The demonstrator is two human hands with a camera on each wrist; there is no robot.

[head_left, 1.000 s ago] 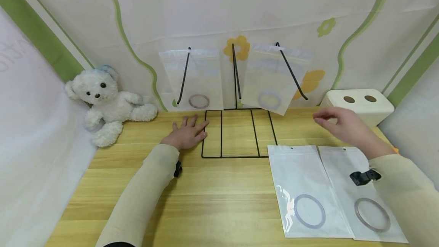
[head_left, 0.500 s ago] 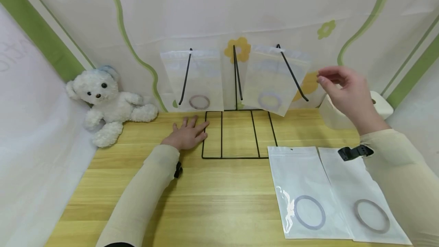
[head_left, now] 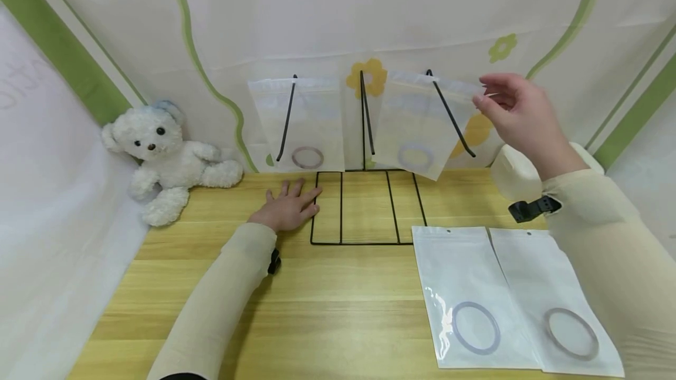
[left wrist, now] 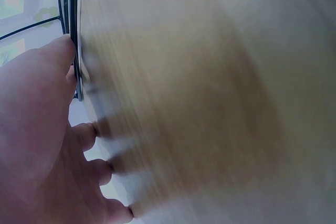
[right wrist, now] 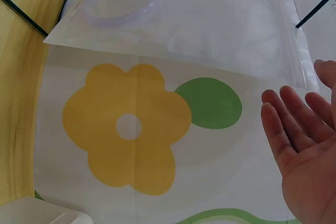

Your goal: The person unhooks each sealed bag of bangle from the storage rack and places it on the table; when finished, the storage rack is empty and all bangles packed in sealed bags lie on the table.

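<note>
My left hand (head_left: 285, 211) lies spread on the table at the left side of a black wire display rack's base (head_left: 364, 244); in the left wrist view its thumb touches the wire. My right hand (head_left: 520, 113) is raised at the upper right corner of a clear zip bag (head_left: 412, 119), fingers loosely bent and thumb apart. That bag hangs tilted on the rack's right hook (head_left: 451, 113), with a pale purple bangle (right wrist: 118, 3) at its bottom. Another zip bag (head_left: 322, 116), holding a pinkish bangle (head_left: 307, 158), hangs on the left hook (head_left: 287, 119).
Two more bags, a left one (head_left: 459, 268) and a right one (head_left: 530, 268), lie side by side at right, each with a bangle. A white teddy bear (head_left: 164, 157) sits at back left. A white box (head_left: 514, 172) stands behind my right forearm.
My right hand has risen from above the flat bags and moved slightly left to the hanging right bag's upper corner. My left hand has stayed in place.
</note>
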